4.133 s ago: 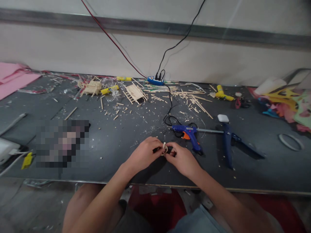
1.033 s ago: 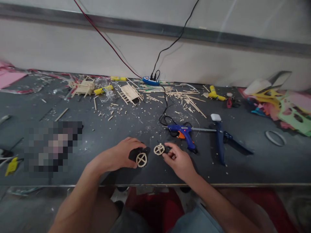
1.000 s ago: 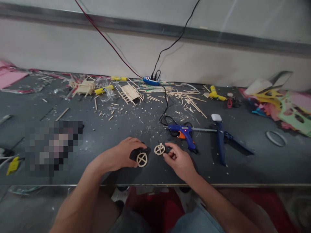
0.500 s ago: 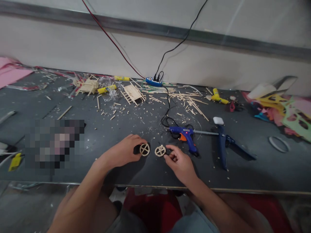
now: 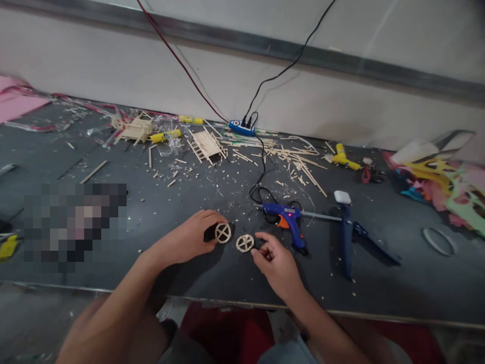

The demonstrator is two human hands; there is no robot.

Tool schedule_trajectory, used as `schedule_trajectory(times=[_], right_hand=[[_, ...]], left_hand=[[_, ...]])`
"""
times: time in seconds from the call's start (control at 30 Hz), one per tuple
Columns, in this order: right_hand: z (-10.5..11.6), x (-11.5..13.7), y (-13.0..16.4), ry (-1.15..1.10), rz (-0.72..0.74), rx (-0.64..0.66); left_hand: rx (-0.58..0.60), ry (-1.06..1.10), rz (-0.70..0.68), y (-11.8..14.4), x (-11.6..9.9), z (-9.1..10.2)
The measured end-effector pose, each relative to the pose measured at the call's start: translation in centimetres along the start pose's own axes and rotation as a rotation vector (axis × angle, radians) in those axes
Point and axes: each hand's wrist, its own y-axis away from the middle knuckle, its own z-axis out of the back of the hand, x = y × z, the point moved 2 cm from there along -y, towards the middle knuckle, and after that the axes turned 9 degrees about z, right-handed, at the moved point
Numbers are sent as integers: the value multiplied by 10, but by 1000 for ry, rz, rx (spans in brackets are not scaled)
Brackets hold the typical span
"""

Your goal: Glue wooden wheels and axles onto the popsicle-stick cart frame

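Observation:
My left hand [image 5: 193, 233] is closed on a small wooden stick wheel [image 5: 223, 233], a ring with crossed spokes, pinched at its left edge and tilted up toward me. A second stick wheel [image 5: 245, 243] lies flatter on the dark table just right of it. Beside that wheel's right edge is my right hand [image 5: 276, 260], thumb and forefinger apart, with no grip on it that shows. To the right of both wheels a blue hot glue gun [image 5: 290, 222] with an orange trigger and a lit red light rests on its side, a glue stick in its back end.
A blue power strip [image 5: 241, 128] feeds a black cord to the glue gun. Stick models [image 5: 206, 144], loose sticks [image 5: 303, 164] and scraps spread along the back. A dark blue folding tool [image 5: 346, 242], a white case [image 5: 342, 197] and a grey ring [image 5: 439, 241] lie at right.
The right-hand wheel now lies flatter and closer to the left-hand wheel. My right forefinger has come away from its edge. My left hand still holds its wheel; the camera view has tilted slightly.

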Motion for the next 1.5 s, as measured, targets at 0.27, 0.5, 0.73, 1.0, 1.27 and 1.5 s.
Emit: schedule_trajectory(times=[0.27,0.5,0.73,1.0,1.27,1.5], right_hand=[[3,-1,0,-116,-39,36],[6,0,3,-169,-39,54],[21,5,13,-238,-10,110],[58,12,17,-214,-53,-26],[12,7,7,114,199,-9],[-1,21,-9,301,275,58]], left_hand=[[5,6,50,-4,4,-1],[-22,0,40,-1,1,-7],[-30,1,67,7,-2,-9],[-123,37,52,1,-7,-11],[-71,91,-79,-6,-26,-18],[-55,61,-159,-10,-31,-28]])
